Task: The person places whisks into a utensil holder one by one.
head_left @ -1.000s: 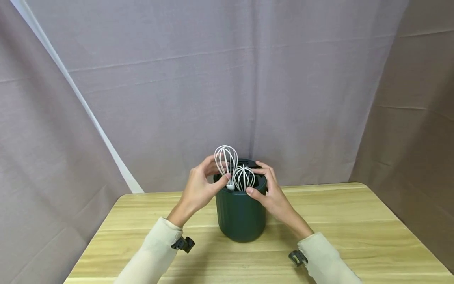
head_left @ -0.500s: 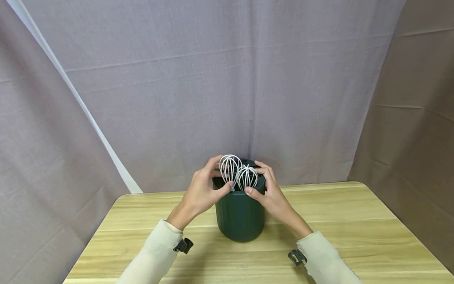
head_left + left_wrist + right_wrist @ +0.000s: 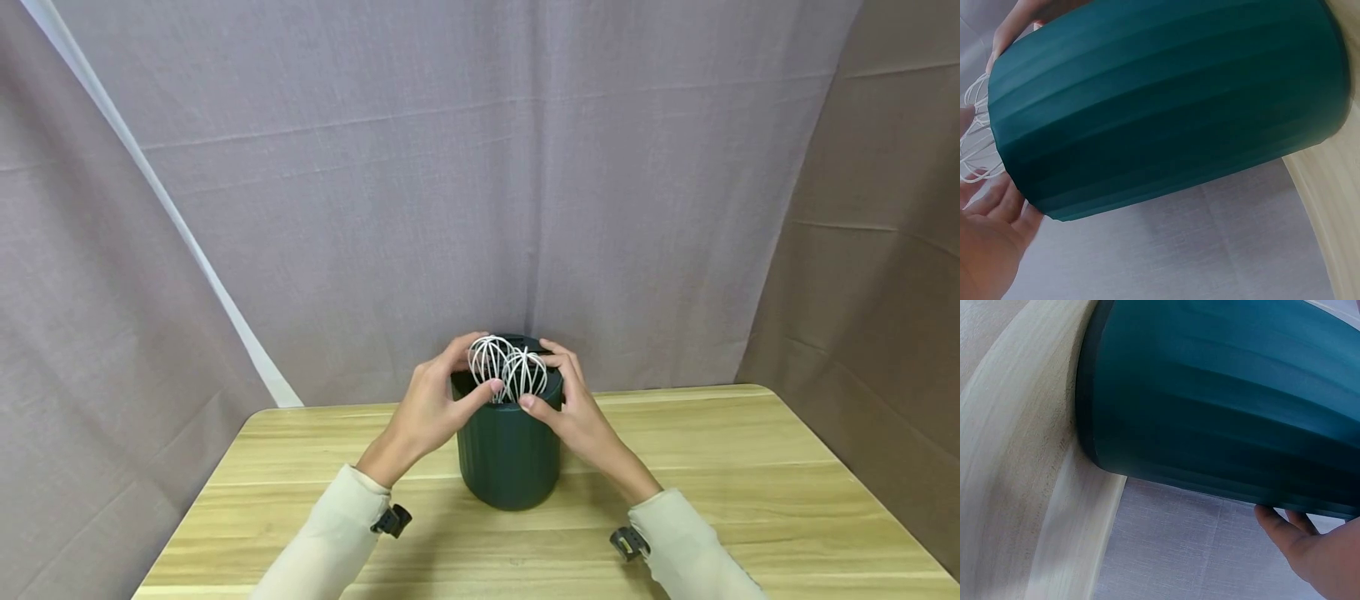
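A dark green ribbed container [image 3: 510, 454] stands on the wooden table [image 3: 750, 467]. Two white wire whisks stand in it, heads up and side by side. My left hand [image 3: 478, 367] pinches the left whisk [image 3: 487, 358] between thumb and fingers at the rim. My right hand [image 3: 546, 379] grips the container's rim, thumb on the front, fingers over the back beside the right whisk [image 3: 527, 373]. The left wrist view shows the container [image 3: 1166, 106] close up, whisk wires [image 3: 974, 140] and my palm [image 3: 988, 244]. In the right wrist view my thumb [image 3: 1285, 528] lies against the container [image 3: 1222, 400].
Grey cloth [image 3: 480, 167] hangs close behind the table, brown cloth [image 3: 885, 250] at the right. The table's edges show at the left and right. Cream sleeves [image 3: 330, 542] cover both forearms, and a black clip sits at each wrist.
My left hand has lowered the left whisk into the container, so its head now sits level with the other one. The right hand has stayed at the rim.
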